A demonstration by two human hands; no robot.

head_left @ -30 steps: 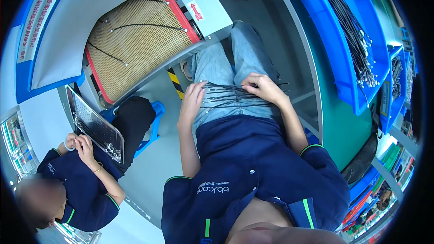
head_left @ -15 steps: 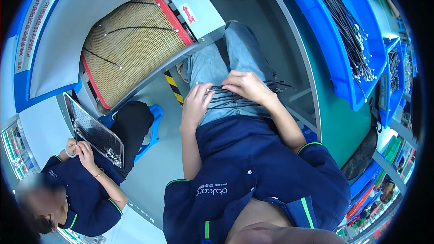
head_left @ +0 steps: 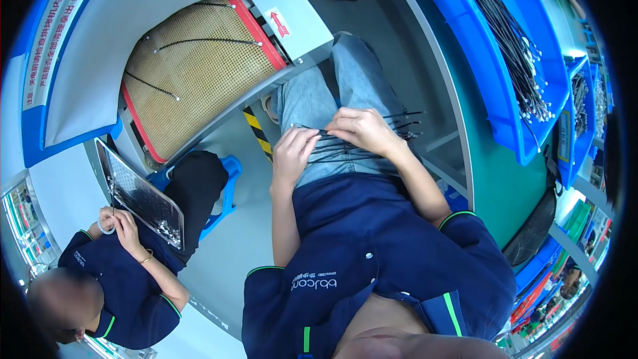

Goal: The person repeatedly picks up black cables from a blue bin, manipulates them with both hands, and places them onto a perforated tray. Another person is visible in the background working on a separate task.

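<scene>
A bundle of thin black cables with small metal ends (head_left: pixel 372 139) lies across my lap on my jeans. My right hand (head_left: pixel 362 129) is closed on the bundle near its middle. My left hand (head_left: pixel 292 153) rests on the cables' left ends, fingers curled over them. The cable ends stick out to the right past my right hand. My forearms come up from my dark blue work shirt at the bottom of the view.
A mesh conveyor belt (head_left: pixel 193 73) with a few cables on it runs at upper left. A blue bin (head_left: pixel 512 60) full of black cables stands on the green bench at right. A seated co-worker (head_left: pixel 126 272) at lower left holds a perforated metal tray (head_left: pixel 136 196).
My hands have shifted slightly along the cable bundle on my lap, with the right hand closing over it. The co-worker still works at the tray.
</scene>
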